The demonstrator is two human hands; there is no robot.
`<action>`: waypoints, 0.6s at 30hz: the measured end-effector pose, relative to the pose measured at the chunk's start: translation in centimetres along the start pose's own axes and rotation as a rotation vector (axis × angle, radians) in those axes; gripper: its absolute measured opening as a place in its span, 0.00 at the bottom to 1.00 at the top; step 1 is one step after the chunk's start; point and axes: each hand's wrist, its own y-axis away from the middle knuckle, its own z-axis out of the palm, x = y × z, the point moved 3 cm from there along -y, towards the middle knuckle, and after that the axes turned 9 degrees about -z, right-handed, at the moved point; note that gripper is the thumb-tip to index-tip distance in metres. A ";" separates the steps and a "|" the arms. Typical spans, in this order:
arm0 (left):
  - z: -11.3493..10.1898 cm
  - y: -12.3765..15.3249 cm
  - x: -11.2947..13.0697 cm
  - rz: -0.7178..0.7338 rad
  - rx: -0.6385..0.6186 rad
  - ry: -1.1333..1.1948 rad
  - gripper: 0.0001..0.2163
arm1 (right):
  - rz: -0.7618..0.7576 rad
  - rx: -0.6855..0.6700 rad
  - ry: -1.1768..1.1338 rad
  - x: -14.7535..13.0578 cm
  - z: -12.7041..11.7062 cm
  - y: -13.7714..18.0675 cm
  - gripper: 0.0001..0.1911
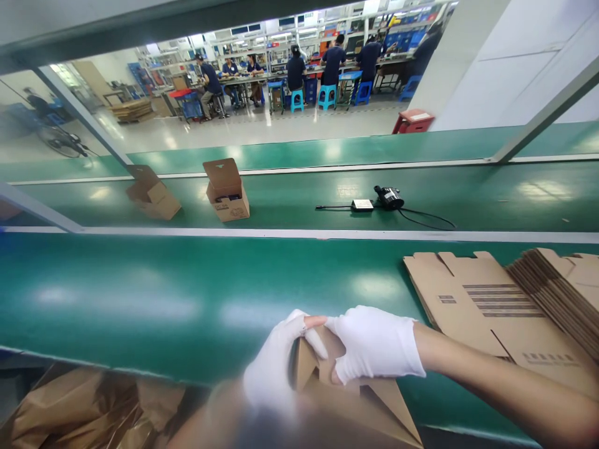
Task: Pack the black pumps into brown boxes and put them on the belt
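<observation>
Left of the flat cartons (510,312), a part-folded box (360,411) (probably light, stiffish, best gripped at its creases) is clamped by the fingers of left hand (276,362) and right hand (377,343).

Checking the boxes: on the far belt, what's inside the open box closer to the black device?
Something dark shows inside the open box, too small to identify; the front wall hides whatever lies lower.

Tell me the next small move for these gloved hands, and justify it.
Probably press the partly folded carton's slanted panels into line: the left hand and right hand both grip its far end, and its creased panels stand at angles, not squared up like the open box on the farther green surface.
</observation>
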 end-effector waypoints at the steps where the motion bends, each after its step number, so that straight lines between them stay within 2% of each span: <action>1: 0.0 0.0 -0.2 0.009 -0.015 0.005 0.42 | 0.015 0.027 0.052 0.0 0.3 -0.1 0.17; 4: -0.4 0.0 -0.4 0.049 -0.041 0.004 0.44 | 0.028 0.086 0.102 0.3 0.3 0.1 0.17; 6: -1.3 -0.2 -0.3 0.047 0.013 0.004 0.42 | -0.010 0.159 0.096 0.4 -0.4 0.9 0.17; 8: -2.9 -0.9 -0.3 0.008 0.132 0.006 0.39 | -0.083 0.344 0.169 0.1 -1.5 2.2 0.18; 10: -5.2 -1.9 -0.9 -0.085 0.322 0.063 0.33 | -0.194 0.571 0.319 -0.7 -2.0 3.7 0.20; 12: -7.7 -2.9 -2.2 -0.235 0.553 0.237 0.25 | -0.359 0.669 0.476 -1.8 -1.1 4.5 0.23; 14: -9.4 -3.8 -3.9 -0.386 0.712 0.500 0.20 | -0.525 0.663 0.633 -2.8 1.0 4.4 0.21; 16: -10.0 -4.5 -5.3 -0.491 0.734 0.714 0.20 | -0.593 0.655 0.778 -3.2 3.0 3.7 0.17; 18: -10.0 -5.0 -6.2 -0.528 0.705 0.761 0.24 | -0.607 0.702 0.862 -3.2 3.8 3.0 0.14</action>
